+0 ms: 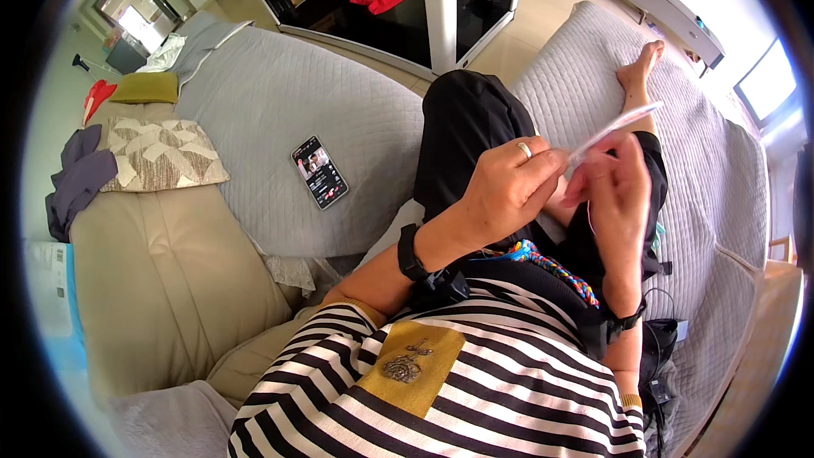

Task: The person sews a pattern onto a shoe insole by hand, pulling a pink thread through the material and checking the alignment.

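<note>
Above my lap, my left hand (512,184) pinches the lower end of a thin clear plastic packet (620,128), which slants up to the right. My right hand (613,184) is blurred, its fingers curled just below and beside the packet. A thin pale strand seems to hang by its fingers, but whether they grip anything is unclear. On my lap, below both hands, lies a multicoloured braided cord (563,272), with blue strands at its left end. Its lower part runs along the black band at my waist.
A lit phone (320,172) lies on the grey quilted sofa cover (267,89) to my left. Beyond it is a patterned cushion (162,156). A glass-sided table (439,25) with a red cloth (380,0) stands ahead. Black cables (658,356) lie at my right hip.
</note>
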Motion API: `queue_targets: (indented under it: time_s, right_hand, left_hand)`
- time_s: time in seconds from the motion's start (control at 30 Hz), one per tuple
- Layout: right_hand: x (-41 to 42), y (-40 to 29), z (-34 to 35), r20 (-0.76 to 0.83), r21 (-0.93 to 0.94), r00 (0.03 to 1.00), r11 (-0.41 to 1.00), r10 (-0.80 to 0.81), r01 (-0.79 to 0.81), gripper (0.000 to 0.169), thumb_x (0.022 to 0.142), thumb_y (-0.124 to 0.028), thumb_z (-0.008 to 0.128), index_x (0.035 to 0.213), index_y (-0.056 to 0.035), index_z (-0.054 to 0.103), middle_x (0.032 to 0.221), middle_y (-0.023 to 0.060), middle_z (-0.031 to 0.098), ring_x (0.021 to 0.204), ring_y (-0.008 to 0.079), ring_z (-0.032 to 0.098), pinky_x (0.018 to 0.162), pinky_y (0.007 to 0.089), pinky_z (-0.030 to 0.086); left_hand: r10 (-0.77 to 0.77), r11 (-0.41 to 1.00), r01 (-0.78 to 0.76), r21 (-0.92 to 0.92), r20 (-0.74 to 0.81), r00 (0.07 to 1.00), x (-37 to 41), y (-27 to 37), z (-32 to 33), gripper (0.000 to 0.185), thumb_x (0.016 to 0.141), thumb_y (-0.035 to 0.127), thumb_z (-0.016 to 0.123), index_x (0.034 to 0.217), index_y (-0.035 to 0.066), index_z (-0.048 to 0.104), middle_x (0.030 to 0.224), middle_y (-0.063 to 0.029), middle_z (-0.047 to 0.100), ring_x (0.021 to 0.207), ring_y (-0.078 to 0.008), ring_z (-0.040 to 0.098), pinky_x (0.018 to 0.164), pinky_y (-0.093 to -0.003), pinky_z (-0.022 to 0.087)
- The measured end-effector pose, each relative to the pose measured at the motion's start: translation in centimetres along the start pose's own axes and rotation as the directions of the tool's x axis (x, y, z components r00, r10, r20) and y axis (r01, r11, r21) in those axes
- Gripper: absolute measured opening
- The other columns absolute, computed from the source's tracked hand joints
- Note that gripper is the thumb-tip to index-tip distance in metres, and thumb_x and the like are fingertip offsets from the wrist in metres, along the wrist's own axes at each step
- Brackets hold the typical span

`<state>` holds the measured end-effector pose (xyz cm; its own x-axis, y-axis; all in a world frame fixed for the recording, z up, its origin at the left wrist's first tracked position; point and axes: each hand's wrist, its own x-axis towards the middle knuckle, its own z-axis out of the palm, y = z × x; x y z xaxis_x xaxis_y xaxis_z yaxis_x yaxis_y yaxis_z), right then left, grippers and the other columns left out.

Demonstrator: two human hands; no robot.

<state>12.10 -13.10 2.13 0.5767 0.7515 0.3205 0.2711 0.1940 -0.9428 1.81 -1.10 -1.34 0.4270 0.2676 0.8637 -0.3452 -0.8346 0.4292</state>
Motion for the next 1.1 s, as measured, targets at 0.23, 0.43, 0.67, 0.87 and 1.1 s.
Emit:
queue_targets:
  time_s: [0.23,0.43,0.67,0.87,1.1]
  right_hand:
    - [2.4,1.4,-6.0,0.178,0.095,0.954,0.961,0.24,-0.259,0.012,0.093,-0.009,0.059,0.094,0.002,0.064,0.092,0.0062,0.064,0.083,0.0114,0.058,0.076,0.0239,0.046]
    - [0.4,-1.1,-1.9,0.365,0.416,0.907,0.834,0.212,-0.362,0.008,0.089,-0.003,0.063,0.093,0.0044,0.064,0.094,0.0083,0.064,0.085,0.012,0.062,0.079,0.0226,0.049]
    - [2.9,5.4,-0.5,0.423,0.595,0.886,0.679,0.191,-0.431,0.016,0.097,-0.016,0.055,0.098,-0.0002,0.057,0.095,0.0107,0.062,0.082,0.0134,0.062,0.072,0.0244,0.051]
    - [2.8,3.9,-4.3,0.406,0.792,0.906,0.449,0.118,-0.413,0.015,0.1,-0.015,0.048,0.108,-0.0026,0.053,0.095,0.0113,0.059,0.085,0.0175,0.06,0.067,0.0257,0.052]
    - [2.6,6.3,-6.2,0.185,0.664,0.983,0.739,-0.01,-0.117,0.011,0.095,-0.01,0.054,0.105,-0.0041,0.054,0.087,0.0072,0.057,0.082,0.0141,0.059,0.072,0.0241,0.049]
  left_hand:
    - [-0.028,0.967,0.06,-0.249,0.131,0.991,0.6,-1.1,-2.9,0.013,0.08,-0.002,0.067,0.093,0.0,0.065,0.081,-0.0104,0.062,0.072,-0.0235,0.061,0.064,-0.0293,0.048]
    - [0.05,0.964,0.022,-0.265,0.264,0.963,2.1,-0.8,-2.5,0.01,0.082,0.004,0.067,0.09,0.001,0.064,0.082,-0.0099,0.059,0.072,-0.0251,0.059,0.065,-0.0318,0.047]
    - [-0.109,0.964,0.171,-0.206,0.28,0.954,-0.6,-0.4,-3.6,0.009,0.085,0.003,0.064,0.093,0.001,0.062,0.084,-0.0115,0.059,0.076,-0.0285,0.059,0.068,-0.0329,0.047]
    - [-0.066,0.936,0.165,-0.31,0.304,0.95,-0.1,-1.0,-2.0,0.006,0.087,0.005,0.063,0.091,0.001,0.059,0.082,-0.0101,0.057,0.074,-0.0246,0.058,0.066,-0.0316,0.045]
    - [-0.167,0.867,0.302,-0.396,0.34,0.925,0.3,-0.8,-1.9,0.004,0.089,0.003,0.061,0.09,0.0,0.058,0.081,-0.0061,0.055,0.071,-0.0148,0.054,0.064,-0.0255,0.041]
